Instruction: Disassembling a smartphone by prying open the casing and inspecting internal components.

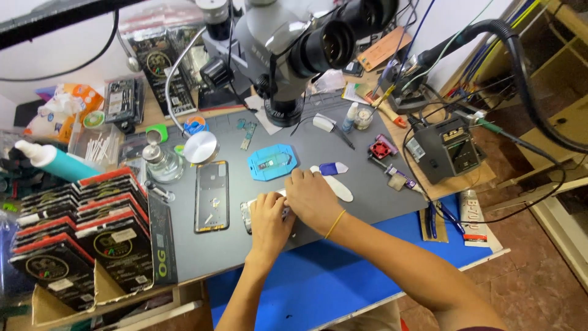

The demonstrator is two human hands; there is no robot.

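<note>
Both hands, left hand and right hand, are closed over a small phone part held on the grey mat near the phone frame; it is judged thin, light, fragile, best gripped by its edges.

Your left hand and right hand cover most of the small device near the grey mat's front edge; only its left end shows, and you cannot tell its kind. Whether your fingers grip or merely press is hidden. The microscope is cut off by the top edge. Parts inside the phone frame are too small to identify.
</note>
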